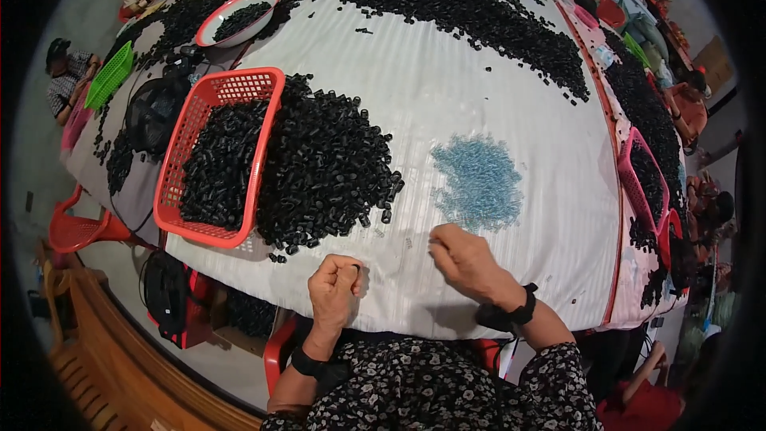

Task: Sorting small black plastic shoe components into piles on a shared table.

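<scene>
My left hand point(333, 289) is closed near the table's front edge, with a bit of a small black plastic piece showing at the thumb and forefinger. My right hand point(467, 262) has its fingers pressed together just below a pile of tiny pale blue, see-through pieces point(477, 182); whatever it pinches is hidden. To the left lies a large heap of black plastic pieces point(331, 164), short and tube-like. Against that heap stands a red plastic basket point(273, 140), holding many more of the black pieces point(219, 164).
White cloth covers the table point(511, 287). Farther off spread more black pieces point(471, 8), and a red-rimmed white basin point(209, 29) stands at the far left. Pink basket point(638, 175) lies right. Other people sit around the tables. A wooden bench point(120, 351) is at the lower left.
</scene>
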### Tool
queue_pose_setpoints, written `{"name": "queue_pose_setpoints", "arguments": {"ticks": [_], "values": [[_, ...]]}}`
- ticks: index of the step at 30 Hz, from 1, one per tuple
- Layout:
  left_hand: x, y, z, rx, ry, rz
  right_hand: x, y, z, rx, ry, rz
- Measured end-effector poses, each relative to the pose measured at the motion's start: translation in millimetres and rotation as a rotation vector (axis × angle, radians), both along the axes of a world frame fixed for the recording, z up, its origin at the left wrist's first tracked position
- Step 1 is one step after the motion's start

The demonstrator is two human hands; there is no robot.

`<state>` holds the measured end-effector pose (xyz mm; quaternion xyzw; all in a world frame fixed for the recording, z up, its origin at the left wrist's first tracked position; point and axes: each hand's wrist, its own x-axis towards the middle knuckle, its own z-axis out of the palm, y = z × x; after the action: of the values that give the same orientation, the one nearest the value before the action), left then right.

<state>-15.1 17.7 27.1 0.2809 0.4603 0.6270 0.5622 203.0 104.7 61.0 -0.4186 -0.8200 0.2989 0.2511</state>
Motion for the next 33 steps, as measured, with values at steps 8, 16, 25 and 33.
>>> {"name": "queue_pose_setpoints", "arguments": {"ticks": [8,16,25,33], "values": [[-42.4,-0.1,35.0,-0.035,0.529,0.293,-37.9,-1.6,-21.1,0.205,-0.215,0.120],[-134.4,32.2,66.9,0.069,0.997,0.629,-35.9,-3.1,-35.1,0.266,-0.023,0.069],[-110.8,-0.1,61.2,0.195,1.463,0.573,-27.6,0.5,-39.1,0.061,0.190,-0.106],[-77.0,-6.3,24.3,0.257,1.425,0.138,-28.5,-1.0,-34.9,0.018,0.190,-0.110]]}}
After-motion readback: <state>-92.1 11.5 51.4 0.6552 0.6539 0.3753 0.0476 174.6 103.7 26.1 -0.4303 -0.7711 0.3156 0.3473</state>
